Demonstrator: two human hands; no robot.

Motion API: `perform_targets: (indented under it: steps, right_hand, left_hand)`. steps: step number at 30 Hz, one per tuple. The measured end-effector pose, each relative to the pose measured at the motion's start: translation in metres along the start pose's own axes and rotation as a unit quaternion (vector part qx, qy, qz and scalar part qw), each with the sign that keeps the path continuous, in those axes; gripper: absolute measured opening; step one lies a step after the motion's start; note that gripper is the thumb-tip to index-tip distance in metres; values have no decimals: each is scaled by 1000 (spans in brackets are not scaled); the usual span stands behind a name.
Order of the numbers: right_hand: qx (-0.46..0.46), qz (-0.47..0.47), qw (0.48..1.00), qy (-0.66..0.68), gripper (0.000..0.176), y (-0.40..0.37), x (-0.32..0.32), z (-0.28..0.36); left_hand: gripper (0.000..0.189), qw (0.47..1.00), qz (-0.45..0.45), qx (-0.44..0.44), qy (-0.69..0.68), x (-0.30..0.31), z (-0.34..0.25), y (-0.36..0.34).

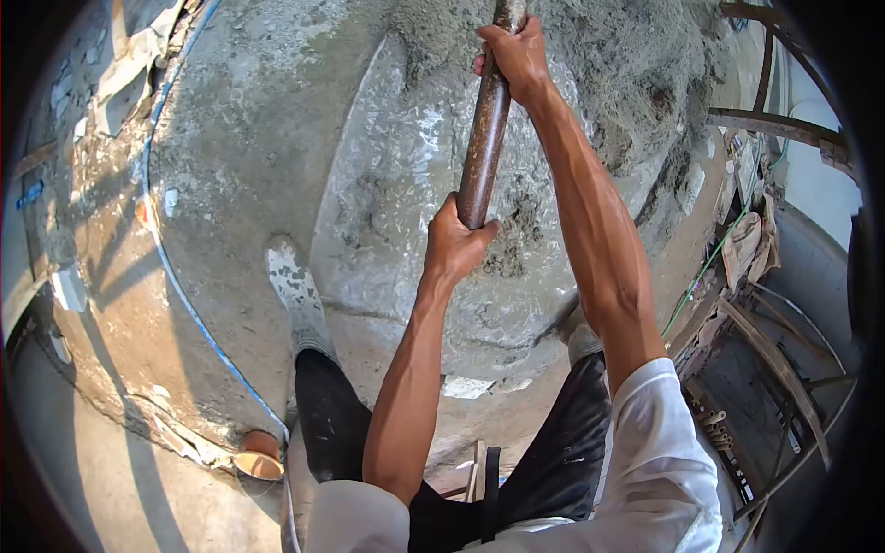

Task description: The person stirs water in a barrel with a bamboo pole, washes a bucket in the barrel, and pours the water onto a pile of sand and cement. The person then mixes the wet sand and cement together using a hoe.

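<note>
2 grips close fully on the long, round, rust-brown handle (pixel 484 138): left hand (pixel 454 247) mid-frame, right hand (pixel 514 57) at top.

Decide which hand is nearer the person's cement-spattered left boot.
Left. The left hand grips the handle low, just right of the left boot; the right hand grips farther up, well away.

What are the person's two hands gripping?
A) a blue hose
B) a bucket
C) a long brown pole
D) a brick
C: the left hand and the right hand both close around the pole, above the wet cement.
</note>
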State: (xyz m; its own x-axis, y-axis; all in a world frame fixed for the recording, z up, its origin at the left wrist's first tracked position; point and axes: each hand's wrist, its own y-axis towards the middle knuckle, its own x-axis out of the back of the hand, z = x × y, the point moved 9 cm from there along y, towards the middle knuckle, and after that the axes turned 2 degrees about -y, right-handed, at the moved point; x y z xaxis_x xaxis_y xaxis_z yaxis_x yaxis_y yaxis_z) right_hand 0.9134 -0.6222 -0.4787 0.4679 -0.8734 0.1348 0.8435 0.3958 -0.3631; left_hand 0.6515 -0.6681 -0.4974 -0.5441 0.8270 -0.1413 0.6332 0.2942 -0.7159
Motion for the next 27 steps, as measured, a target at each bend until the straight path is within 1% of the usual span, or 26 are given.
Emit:
perform_targets:
  steps: [1, 3, 4, 5, 6, 7, 9, 10, 11, 12, 13, 14, 15, 16, 17, 19, 20, 21, 22, 23, 24, 25, 26, 27]
  right_hand:
    - [-49, 12, 999, -13, 41, 7, -16, -40]
    - [-170, 1, 983, -74, 41, -16, -41, -143]
    - [-212, 6, 975, -67, 41, -41, -48, -157]
    - [-252, 13, 965, -63, 40, -63, -53, -168]
    - [-263, 22, 961, -81, 41, -74, -51, -172]
    - [-282, 21, 956, -82, 41, -83, -44, -177]
    - [-346, 96, 930, -82, 31, -92, -48, -173]
    - [-324, 86, 939, -75, 22, -98, -44, -171]
    - [-342, 47, 937, -43, 19, -113, -37, -174]
    - [-349, 76, 933, -40, 27, -129, -34, -167]
    - [-340, 64, 938, -26, 35, -144, -26, -180]
    - [-334, 41, 941, -28, 36, -167, -15, -197]
    - [-325, 15, 945, -26, 31, -195, 0, -207]
    - [-341, 45, 939, 19, 30, -224, 6, -225]
    - [-359, 2, 933, 24, 30, -258, 22, -231]
    - [-408, -38, 912, 26, 32, -321, 43, -222]
    - [-438, -55, 896, 37, 33, -347, 50, -215]
    - [-421, -68, 903, 57, 29, -359, 55, -207]
    - [-403, -69, 910, 66, 27, -360, 62, -203]
    - [-384, -72, 917, 78, 26, -348, 65, -183]
    - [-354, -68, 928, 92, 24, -322, 65, -164]
    - [-324, -63, 938, 108, 23, -286, 64, -146]
    - [-294, -53, 949, 102, 24, -245, 57, -125]
    - [-258, -48, 961, 87, 28, -201, 46, -103]
  left_hand:
    - [23, 998, -3, 57, -23, 9, 4, 1]
    - [22, 981, -13, 165, -100, 15, 51, -29]
    - [23, 977, -25, 174, -121, 18, 89, -44]
    - [25, 978, -32, 180, -103, 25, 101, -58]
    - [25, 972, -38, 191, -131, 18, 108, -68]
    - [25, 966, -45, 202, -157, 7, 109, -81]
    - [26, 960, -54, 199, -188, -10, 90, -101]
    - [26, 961, -53, 200, -185, -15, 88, -111]
    - [26, 965, -51, 184, -178, -18, 86, -118]
    - [26, 965, -63, 209, -143, -19, 96, -133]
    - [26, 963, -77, 236, -109, -19, 110, -150]
    - [27, 966, -81, 239, -50, -19, 121, -165]
    - [27, 965, -86, 246, 9, -16, 138, -184]
    - [30, 970, -89, 216, 68, -15, 164, -208]
    - [33, 971, -94, 180, 125, -13, 185, -227]
    - [41, 962, -95, 136, 216, -10, 199, -271]
    - [43, 958, -92, 146, 229, -9, 207, -291]
    - [45, 954, -90, 161, 237, -8, 208, -303]
    - [45, 957, -86, 151, 232, -9, 208, -307]
    - [45, 960, -80, 132, 233, -11, 197, -296]
    - [45, 960, -44, 152, 230, -13, 182, -274]
    - [46, 975, -1, 70, 210, -15, 164, -241]
    - [47, 983, 58, 63, 165, -16, 143, -203]
    - [43, 992, 78, 100, 23, -16, 132, -169]
